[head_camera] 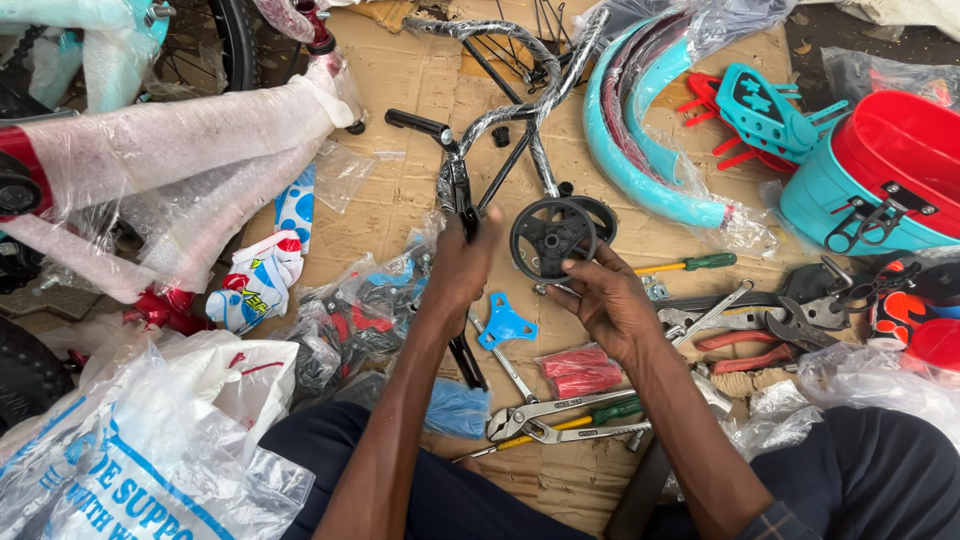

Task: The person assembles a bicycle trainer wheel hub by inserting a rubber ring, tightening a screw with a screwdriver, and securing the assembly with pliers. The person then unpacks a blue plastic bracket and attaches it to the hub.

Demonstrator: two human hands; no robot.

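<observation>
L hand [462,262]: fingers clenching round a black metal bracket [460,195], gripping its lower end; upper part is sticking up past the fingertips.
R hand [610,300]: fingers grasping a small black training wheel [553,237] at its lower rim; wheel is sitting just above the fingertips, hub facing the camera.
Wheel vs bracket: wheel is hanging just right of the L fingers, close to the bracket; can't tell if touching.
2nd wheel [598,213]: peeking out behind the held one, beyond the R fingertips.
Below L fingers: blue three-arm wrench [506,322] lying on the cardboard floor sheet [400,80], near the L wrist.
Below R palm: red parts in a clear bag [580,370]; further toward the body, water-pump pliers [560,412] w/ green and yellow grips.
Right of R fingers: screwdriver [690,264], green handle, yellow shaft; past it spanners [800,325] and red-handled pliers [735,350].
Far beyond R fingers: turquoise mudguard [625,150] in plastic wrap; red basket inside a turquoise basket [830,205].
Left of L fingers: bubble-wrapped red bike frame [170,140], well apart.
</observation>
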